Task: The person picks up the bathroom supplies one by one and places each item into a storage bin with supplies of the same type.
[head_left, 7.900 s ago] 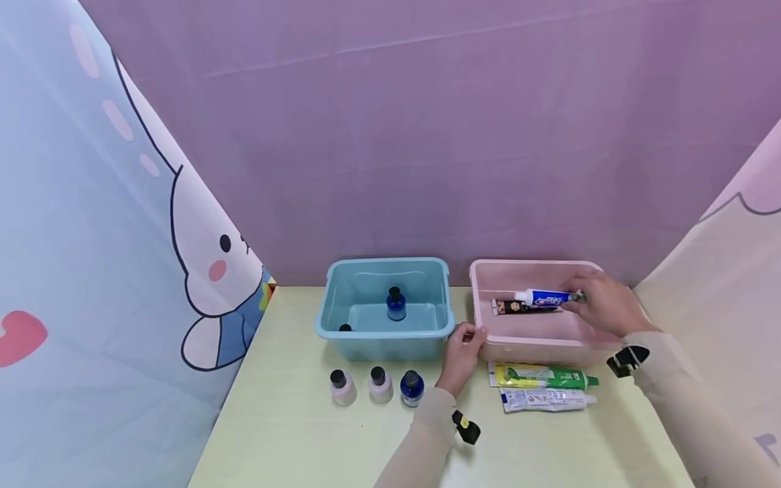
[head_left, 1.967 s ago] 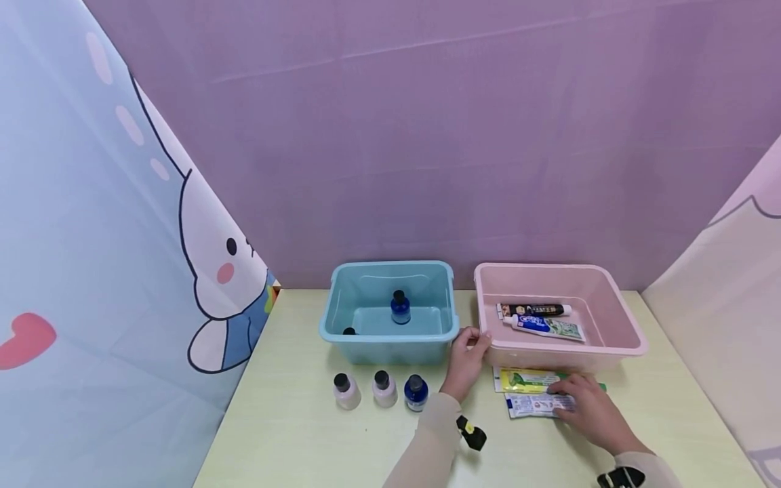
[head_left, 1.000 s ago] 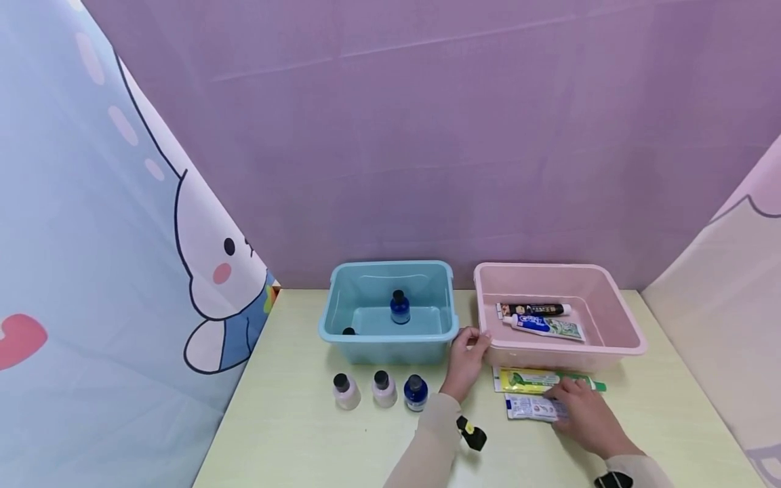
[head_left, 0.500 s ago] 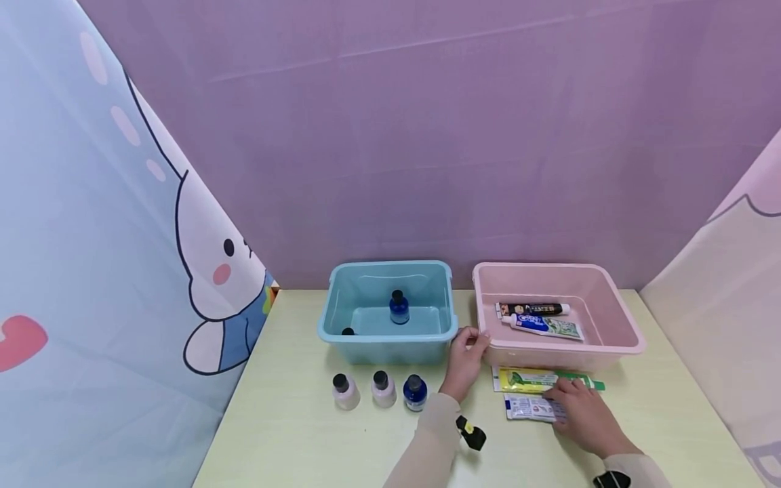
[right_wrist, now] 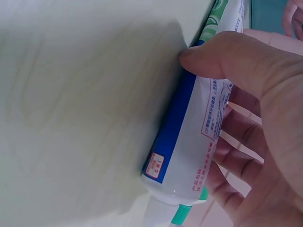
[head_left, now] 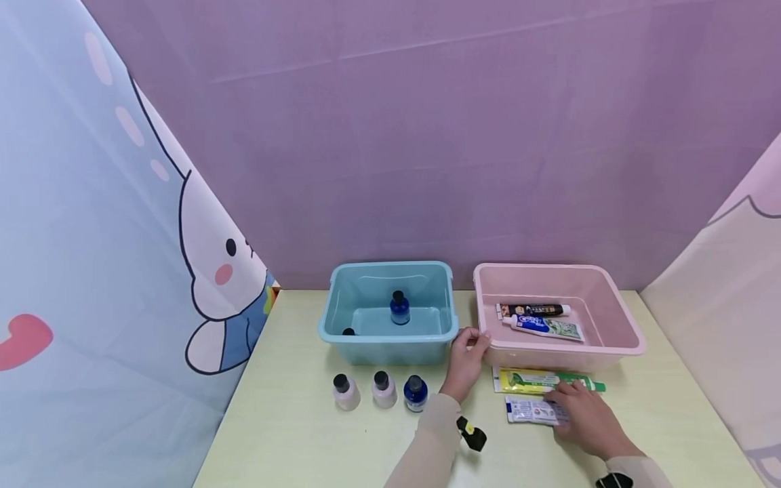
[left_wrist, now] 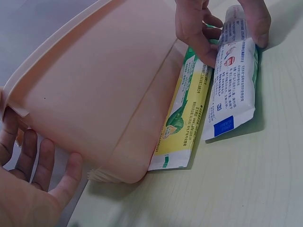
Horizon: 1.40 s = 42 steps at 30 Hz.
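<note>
My left hand holds the near left corner of the pink bin, its fingers under the rim in the left wrist view. My right hand pinches a white toothpaste tube between thumb and fingers, low over the table; in the right wrist view the thumb presses the blue edge of this tube. Between it and the bin lies a yellow and green toothpaste tube, partly behind my right fingers. Inside the pink bin are a black toothpaste tube and a blue and white one.
Left of the pink bin stands a teal bin holding a blue bottle and another, mostly hidden, with a black cap. Before it stand two pale pink bottles and a blue bottle. A purple curtain hangs behind.
The blue and white tube, earlier in my right hand over the pink bin, now lies inside. That hand moved down to the white tube, which has shifted slightly nearer. My left hand stays put.
</note>
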### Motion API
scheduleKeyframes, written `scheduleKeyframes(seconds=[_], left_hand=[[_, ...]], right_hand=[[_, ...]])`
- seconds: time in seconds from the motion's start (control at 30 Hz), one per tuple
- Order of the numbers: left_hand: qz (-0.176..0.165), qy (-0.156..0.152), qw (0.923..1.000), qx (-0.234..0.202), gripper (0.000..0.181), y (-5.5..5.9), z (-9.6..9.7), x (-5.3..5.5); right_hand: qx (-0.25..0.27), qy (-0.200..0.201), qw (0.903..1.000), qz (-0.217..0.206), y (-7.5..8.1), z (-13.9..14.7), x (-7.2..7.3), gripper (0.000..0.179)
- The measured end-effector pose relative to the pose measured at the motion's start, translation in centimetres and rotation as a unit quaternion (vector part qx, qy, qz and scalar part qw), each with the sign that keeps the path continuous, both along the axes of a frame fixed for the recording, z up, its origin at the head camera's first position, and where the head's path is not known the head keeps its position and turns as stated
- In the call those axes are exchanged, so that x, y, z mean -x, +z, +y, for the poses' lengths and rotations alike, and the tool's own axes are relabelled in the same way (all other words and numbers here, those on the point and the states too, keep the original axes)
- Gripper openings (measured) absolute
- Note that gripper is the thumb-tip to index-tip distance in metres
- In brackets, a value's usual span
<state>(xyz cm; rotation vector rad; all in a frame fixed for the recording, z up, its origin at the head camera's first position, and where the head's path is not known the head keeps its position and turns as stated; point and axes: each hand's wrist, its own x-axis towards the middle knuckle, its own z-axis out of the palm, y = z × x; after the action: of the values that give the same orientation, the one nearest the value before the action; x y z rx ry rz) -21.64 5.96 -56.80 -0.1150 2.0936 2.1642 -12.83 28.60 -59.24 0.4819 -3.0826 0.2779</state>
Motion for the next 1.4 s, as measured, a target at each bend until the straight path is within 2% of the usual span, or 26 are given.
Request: scheduleKeyframes(seconds=[0.27, 0.53, 0.93, 1.4], left_hand=[[-0.002, -0.003, 1.0000, 0.005, 0.015, 0.1, 0.0, 0.0], [0.007, -0.012, 0.9998, 0.015, 0.021, 0.2, -0.1, 0.0], [0.009, -0.012, 0.9997, 0.017, 0.018, 0.1, -0.1, -0.1], [0.009, -0.013, 0.9998, 0.014, 0.017, 0.1, -0.1, -0.1]], right_hand=[[-0.003, -0.002, 1.0000, -0.002, -0.1, 0.3, -0.1, 0.047], [0.007, -0.008, 0.9999, 0.006, 0.3, 0.7, -0.2, 0.052], [0.021, -0.001, 0.9984, 0.053, 1.7, 1.4, -0.4, 0.050], [0.027, -0.010, 0.9970, 0.072, 3.5, 2.0, -0.5, 0.055]])
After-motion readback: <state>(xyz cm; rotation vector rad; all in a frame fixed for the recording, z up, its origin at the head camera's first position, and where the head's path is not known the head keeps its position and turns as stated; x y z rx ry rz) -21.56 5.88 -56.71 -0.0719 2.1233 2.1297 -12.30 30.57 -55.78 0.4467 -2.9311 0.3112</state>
